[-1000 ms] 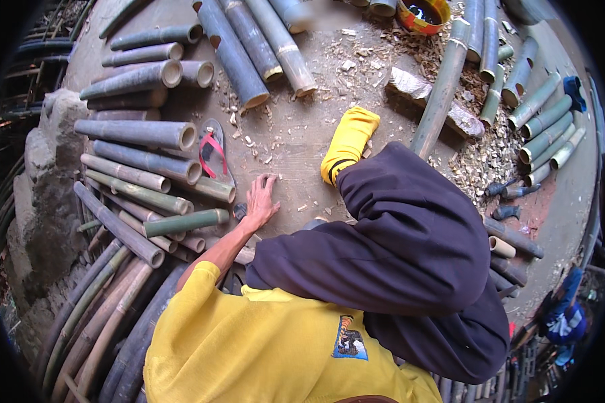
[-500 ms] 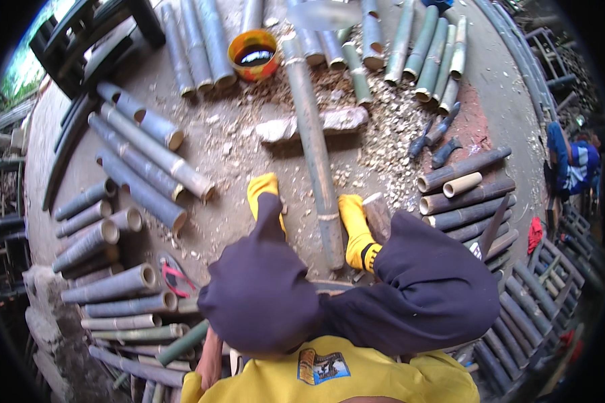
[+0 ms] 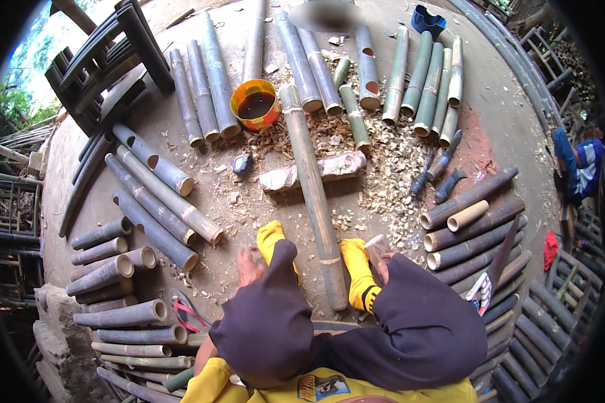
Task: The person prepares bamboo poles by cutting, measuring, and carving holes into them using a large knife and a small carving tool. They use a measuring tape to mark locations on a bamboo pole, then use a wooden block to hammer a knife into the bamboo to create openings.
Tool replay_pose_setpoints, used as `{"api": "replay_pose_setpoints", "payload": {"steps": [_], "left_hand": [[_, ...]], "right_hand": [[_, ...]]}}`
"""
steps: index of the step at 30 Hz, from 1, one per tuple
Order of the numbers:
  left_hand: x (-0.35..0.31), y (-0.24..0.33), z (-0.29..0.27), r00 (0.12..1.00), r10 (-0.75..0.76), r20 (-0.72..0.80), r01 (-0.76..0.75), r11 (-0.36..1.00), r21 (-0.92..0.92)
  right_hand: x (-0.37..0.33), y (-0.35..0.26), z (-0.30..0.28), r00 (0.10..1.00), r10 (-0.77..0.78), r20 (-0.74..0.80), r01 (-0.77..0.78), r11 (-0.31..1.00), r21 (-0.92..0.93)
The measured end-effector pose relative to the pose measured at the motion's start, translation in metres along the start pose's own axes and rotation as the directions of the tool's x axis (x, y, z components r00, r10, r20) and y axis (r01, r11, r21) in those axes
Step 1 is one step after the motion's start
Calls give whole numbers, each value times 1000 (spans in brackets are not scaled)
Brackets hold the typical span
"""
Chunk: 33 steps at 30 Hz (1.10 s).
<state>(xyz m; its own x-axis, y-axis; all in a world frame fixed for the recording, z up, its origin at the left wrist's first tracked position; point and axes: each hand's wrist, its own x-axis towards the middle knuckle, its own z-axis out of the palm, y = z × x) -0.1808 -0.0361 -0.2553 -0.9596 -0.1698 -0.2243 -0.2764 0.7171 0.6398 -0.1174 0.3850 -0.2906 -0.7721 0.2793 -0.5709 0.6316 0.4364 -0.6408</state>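
My left hand (image 3: pixel 250 269) is beside my left knee, over the floor. Its fingers look loosely apart, with nothing visible in them. Beside my right knee, my right hand (image 3: pixel 384 266) is partly hidden by the trouser leg, its fingers against a short wooden block (image 3: pixel 375 247). Between my feet in yellow socks (image 3: pixel 358 269) lies a long bamboo pole (image 3: pixel 310 178). Its far part rests across a rough pale log (image 3: pixel 345 167). A small dark rounded object (image 3: pixel 242 164) lies left of the log; its kind is unclear.
Cut bamboo tubes (image 3: pixel 148 221) lie left, right and far. An orange bowl (image 3: pixel 255 107) of dark liquid stands beyond the log. Dark-handled blades (image 3: pixel 444 161) lie among wood chips (image 3: pixel 400 181) at right. A flip-flop (image 3: pixel 187 310) and bamboo frame (image 3: pixel 107 67) are at left.
Both hands have come into view beside my knees, the right one at the wooden block. The small dark object now shows left of the log. The view has tilted farther out.
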Motion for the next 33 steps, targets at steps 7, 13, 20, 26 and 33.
{"api": "replay_pose_setpoints", "payload": {"steps": [7,13,20,26,33], "left_hand": [[198,39,-54,949,210,-234,-197,977,80],[277,62,-34,991,122,60,-135,940,315],[196,101,-32,948,-9,317,243,663,-708],[72,231,-33,479,199,855,540,701,-466],[66,233,-9,489,164,857,503,750,-431]], "right_hand": [[13,14,8,997,-9,-75,14,997,70],[-26,-74,-12,977,-197,-76,184,971,-154],[1,-146,-34,974,-222,36,216,969,121],[-1,-248,-31,596,-778,201,674,620,402],[-6,-227,-26,791,-595,139,509,768,390]]}}
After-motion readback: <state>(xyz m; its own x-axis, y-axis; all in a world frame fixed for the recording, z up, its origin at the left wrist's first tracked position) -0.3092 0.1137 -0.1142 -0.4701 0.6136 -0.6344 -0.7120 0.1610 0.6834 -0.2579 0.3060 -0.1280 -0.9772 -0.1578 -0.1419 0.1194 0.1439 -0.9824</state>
